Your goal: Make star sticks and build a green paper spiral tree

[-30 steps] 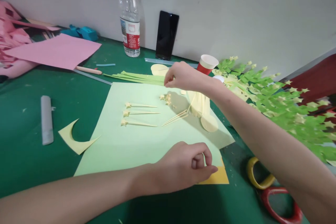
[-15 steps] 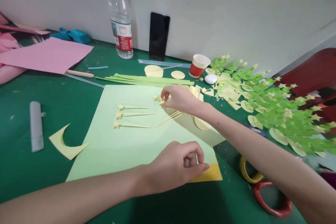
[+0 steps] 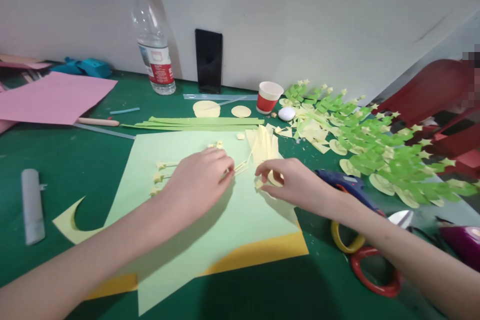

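Note:
My left hand [image 3: 204, 172] is over the pale green sheet [image 3: 210, 230], its fingertips pinched at the near ends of thin pale-yellow paper sticks [image 3: 243, 166]. My right hand [image 3: 290, 177] is just to the right, fingers curled, with a small pale-yellow paper star [image 3: 258, 184] at the thumb tip. Beyond my left hand lie loose paper stars [image 3: 216, 145]. To its left, star-tipped sticks [image 3: 159, 178] lie in a column, partly covered by my wrist. Pale-yellow paper strips [image 3: 264, 144] are bunched beyond my right hand.
Green paper strips [image 3: 195, 123] lie behind the sheet. A bottle [image 3: 155, 60], a phone [image 3: 209, 61] and a paper cup [image 3: 268, 97] stand by the wall. Leafy paper stems [image 3: 382, 145] spread rightward. Scissors [image 3: 377, 272] and a blue glue gun [image 3: 348, 185] lie by my right forearm.
My left hand has moved up the sheet to the thin sticks. My right hand has drawn back rightward from the loose stars, with one star at its fingertips. The view has shifted slightly.

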Demonstrator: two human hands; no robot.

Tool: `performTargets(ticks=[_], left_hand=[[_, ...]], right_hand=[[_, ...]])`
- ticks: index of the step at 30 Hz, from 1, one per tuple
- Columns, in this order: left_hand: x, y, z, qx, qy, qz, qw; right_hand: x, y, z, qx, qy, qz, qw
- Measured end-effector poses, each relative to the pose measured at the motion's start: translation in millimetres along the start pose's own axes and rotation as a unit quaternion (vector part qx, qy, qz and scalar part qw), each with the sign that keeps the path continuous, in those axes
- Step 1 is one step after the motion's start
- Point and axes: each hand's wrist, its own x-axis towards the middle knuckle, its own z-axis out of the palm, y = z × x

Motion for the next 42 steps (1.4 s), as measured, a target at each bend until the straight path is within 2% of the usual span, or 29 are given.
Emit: performTargets(ticks=[4,9,19,23,26,31,34,37,39,40,42], left_hand=[[7.1,-15.6,6.8,0.027,-0.012,-0.027,0.999],[8.5,-16.8,14.6,0.012,-0.036,-0.039,0.999],[4.8,-4.1,0.2,-0.035,-0.044,-0.049,0.997],[-0.6,7.9,-3.0,-0.073,-0.042,-0.049,0.995],[-5.3,16.9,-4.4,-0.126,-0.022,-0.019,0.992],[-10.0,25.4,-6.0,-0.219,-0.031,-0.007,0.975],[-11.2,26.8,-6.1,-0.284,-0.054,-0.012,0.957],[-11.7,26.1,-2.8,-0.409,-0.069,-0.044,0.909],[-12.0,26.1,2.2,-0.504,-0.045,-0.067,0.860],[-12.4,26.9,5.2,-0.540,-0.032,-0.075,0.838],[-14.3,30.2,11.2,-0.572,-0.054,-0.086,0.814]], right_hand=[[-12.5,-4.4,11.7,0.006,0.020,0.005,1.000],[-11.3,-2.9,10.3,0.011,0.056,-0.005,0.998],[-13.4,3.5,-5.5,0.018,0.157,-0.036,0.987],[-20.8,-2.2,-7.1,-0.048,0.165,-0.134,0.976],[-26.2,-6.0,-6.8,-0.124,0.155,-0.213,0.957],[-31.9,-7.7,-4.7,-0.091,0.195,-0.221,0.951],[-35.0,-8.8,-3.0,-0.081,0.188,-0.231,0.951],[-39.9,-13.0,-4.4,-0.006,0.181,-0.208,0.961],[-44.2,-17.3,-7.7,0.129,0.148,-0.116,0.974],[-46.5,-19.5,-9.6,0.207,0.117,-0.059,0.970],[-50.5,-23.0,-12.8,0.332,0.052,0.039,0.941]])
